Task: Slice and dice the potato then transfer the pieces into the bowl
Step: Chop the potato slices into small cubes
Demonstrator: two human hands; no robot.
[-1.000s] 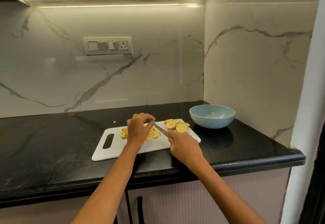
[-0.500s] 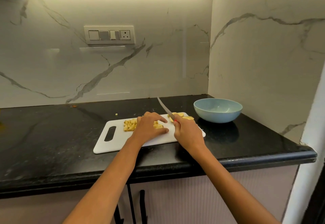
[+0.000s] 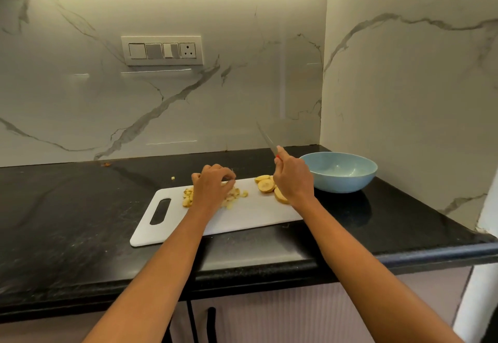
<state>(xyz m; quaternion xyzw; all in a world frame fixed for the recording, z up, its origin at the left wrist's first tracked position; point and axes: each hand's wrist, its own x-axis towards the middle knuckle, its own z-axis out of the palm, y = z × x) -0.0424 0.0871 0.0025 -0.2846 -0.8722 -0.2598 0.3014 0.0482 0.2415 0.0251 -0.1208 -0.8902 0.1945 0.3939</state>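
Over the counter's right half, the knife [image 3: 265,138] is being gripped blade-up by the right hand [image 3: 293,178]; the left hand [image 3: 213,187], fingers curled, is gathering diced potato [image 3: 237,194] and risks being nicked.

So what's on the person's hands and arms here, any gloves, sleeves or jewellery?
Nothing visible. Both the left hand and the right hand are bare, with no gloves, rings, watch or bracelets showing. Both forearms are uncovered all the way to the bottom edge of the picture; no sleeve comes into view.

Single head view, forward and down, near over countertop [image 3: 80,221].
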